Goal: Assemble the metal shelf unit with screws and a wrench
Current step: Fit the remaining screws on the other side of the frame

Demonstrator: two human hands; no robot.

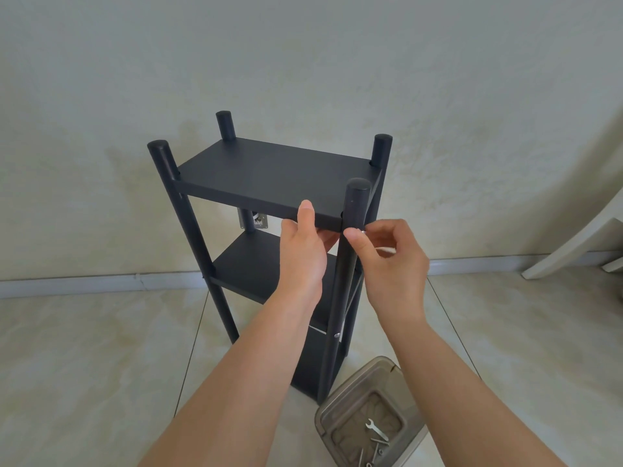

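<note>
single head cam, wide angle, looks forward and down from above the shelf unit (269, 210). close range: both forearms enter from the near edge, hands meet at centre frame. floor (84, 348) fills the near half, wall (303, 62) the far half. edges bow from lens distortion. no second view to overlap.

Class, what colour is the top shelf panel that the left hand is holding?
Matte black, like the posts; the top shelf panel shows clearly in the head view.
</note>
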